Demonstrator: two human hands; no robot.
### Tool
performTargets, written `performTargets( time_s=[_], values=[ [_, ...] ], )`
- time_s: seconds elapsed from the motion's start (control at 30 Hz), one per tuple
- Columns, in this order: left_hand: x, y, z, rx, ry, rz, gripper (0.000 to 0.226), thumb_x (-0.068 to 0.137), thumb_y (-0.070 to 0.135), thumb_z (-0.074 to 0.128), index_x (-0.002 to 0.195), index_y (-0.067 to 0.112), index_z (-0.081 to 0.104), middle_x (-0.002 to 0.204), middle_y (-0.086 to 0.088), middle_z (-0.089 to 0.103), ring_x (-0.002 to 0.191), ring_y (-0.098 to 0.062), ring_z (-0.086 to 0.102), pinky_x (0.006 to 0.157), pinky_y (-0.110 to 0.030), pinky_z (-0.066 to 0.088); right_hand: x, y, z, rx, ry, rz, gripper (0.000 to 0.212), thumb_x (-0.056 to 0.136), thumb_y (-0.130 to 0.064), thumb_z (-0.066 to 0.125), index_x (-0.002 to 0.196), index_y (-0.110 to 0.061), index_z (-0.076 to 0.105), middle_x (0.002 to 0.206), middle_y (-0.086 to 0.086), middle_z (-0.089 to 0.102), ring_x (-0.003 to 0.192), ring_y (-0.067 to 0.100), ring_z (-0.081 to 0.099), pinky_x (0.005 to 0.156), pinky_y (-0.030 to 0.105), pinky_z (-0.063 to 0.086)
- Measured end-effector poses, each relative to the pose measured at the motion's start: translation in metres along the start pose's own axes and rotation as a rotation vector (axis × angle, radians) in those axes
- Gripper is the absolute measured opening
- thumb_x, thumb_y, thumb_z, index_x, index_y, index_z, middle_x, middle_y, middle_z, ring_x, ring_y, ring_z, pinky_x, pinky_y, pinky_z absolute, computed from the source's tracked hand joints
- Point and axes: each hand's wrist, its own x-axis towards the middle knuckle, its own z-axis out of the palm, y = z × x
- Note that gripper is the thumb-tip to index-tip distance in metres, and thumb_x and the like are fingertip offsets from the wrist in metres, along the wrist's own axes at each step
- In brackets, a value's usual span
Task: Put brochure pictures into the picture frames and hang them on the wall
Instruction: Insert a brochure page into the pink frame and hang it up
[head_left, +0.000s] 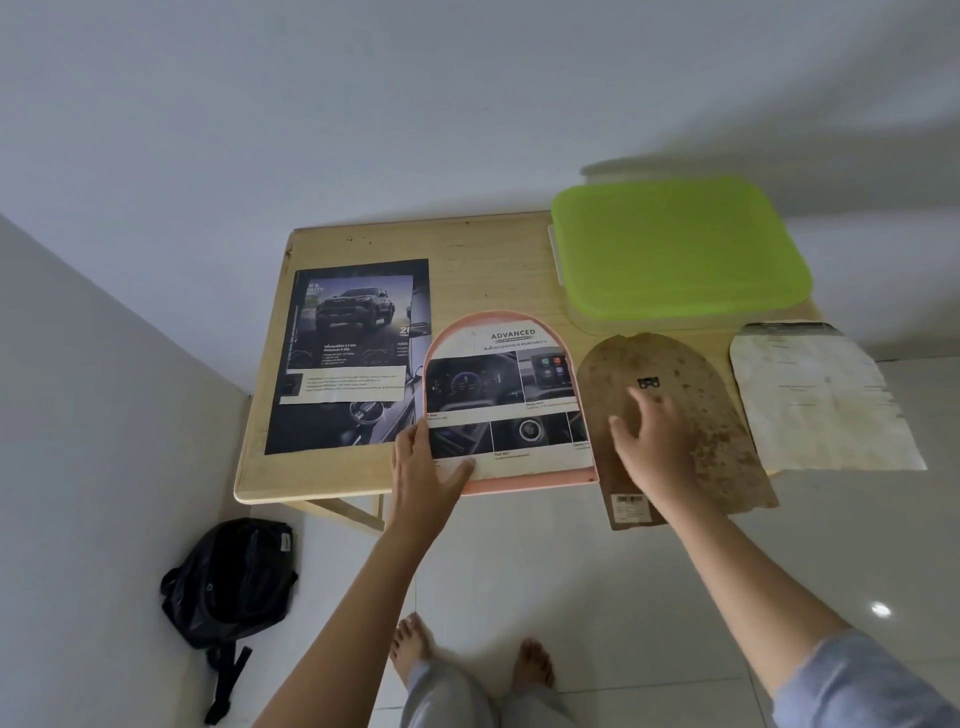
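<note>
A person stands barefoot at a wooden table (483, 254) set against a white wall (363, 104). On it lies a pink arched picture frame (519, 482), its lower edge jutting past the table's front. A brochure picture (498, 395) of a car's dashboard lies inside the frame. The left hand (421, 467) lies open at the frame's lower left corner, fingers straight along its edge and thumb pressing on the picture. The right hand (654, 441) rests flat, fingers spread, on a stained brown backing board (722, 410) just beside the frame. A dark truck brochure (353, 338) lies to the left, a green-lidded box (675, 244) behind, a worn paper sheet (815, 400) to the right. A black backpack (234, 577) sits on the floor.
</note>
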Motion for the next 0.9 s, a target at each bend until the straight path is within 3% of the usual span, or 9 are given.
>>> performTargets(
  time_s=[0.2,0.43,0.57,0.7,0.83,0.9],
  values=[
    [-0.017,-0.008,0.007,0.071,-0.061,0.078,0.108,0.071,0.063,0.064,0.147,0.016,0.004,0.148,0.001,0.012,0.138,-0.024,0.017,0.113,-0.048,0.028,-0.035,0.053,-0.022,-0.024,0.124,0.239,0.048,0.09,-0.023,0.056,0.132,-0.002,0.045,0.134,0.02,0.041,0.126,0.035,0.037,0.101,0.047,0.037],
    [-0.019,-0.004,0.009,0.1,-0.053,0.072,0.114,0.07,0.058,0.067,0.147,0.012,-0.003,0.15,0.001,0.003,0.139,-0.023,0.01,0.115,-0.041,0.019,-0.064,0.08,-0.027,0.002,0.257,0.434,0.051,0.086,-0.029,0.061,0.127,-0.001,0.049,0.132,0.019,0.042,0.122,0.037,0.035,0.094,0.048,0.041],
    [-0.018,-0.006,0.01,0.109,-0.048,0.07,0.113,0.07,0.059,0.066,0.147,0.013,-0.002,0.15,0.001,0.004,0.139,-0.023,0.011,0.114,-0.043,0.02,-0.068,0.087,-0.028,0.183,0.278,0.556,0.046,0.086,-0.029,0.062,0.118,0.001,0.051,0.131,0.022,0.04,0.12,0.038,0.038,0.095,0.044,0.039],
    [-0.017,-0.005,0.009,0.119,-0.042,0.059,0.113,0.07,0.06,0.065,0.148,0.012,-0.002,0.151,0.001,0.004,0.139,-0.023,0.011,0.114,-0.043,0.021,-0.065,0.082,-0.035,0.425,0.334,0.632,0.054,0.085,-0.021,0.065,0.13,0.0,0.045,0.131,0.02,0.043,0.103,0.03,0.056,0.085,0.027,0.038],
    [-0.017,-0.006,0.008,0.114,-0.049,0.044,0.113,0.07,0.06,0.065,0.148,0.014,-0.002,0.152,0.0,0.005,0.14,-0.024,0.012,0.114,-0.045,0.022,-0.067,0.077,-0.04,0.76,0.418,0.691,0.051,0.085,-0.012,0.064,0.132,-0.005,0.044,0.118,0.014,0.052,0.101,0.02,0.053,0.093,0.034,0.045],
    [-0.016,-0.006,0.007,0.115,-0.057,0.039,0.114,0.068,0.063,0.063,0.148,0.015,-0.002,0.152,0.001,0.006,0.14,-0.024,0.013,0.114,-0.046,0.023,-0.07,0.075,-0.042,0.934,0.395,0.683,0.052,0.088,-0.006,0.059,0.136,-0.007,0.039,0.118,0.015,0.047,0.107,0.023,0.052,0.087,0.038,0.049]
  ],
)
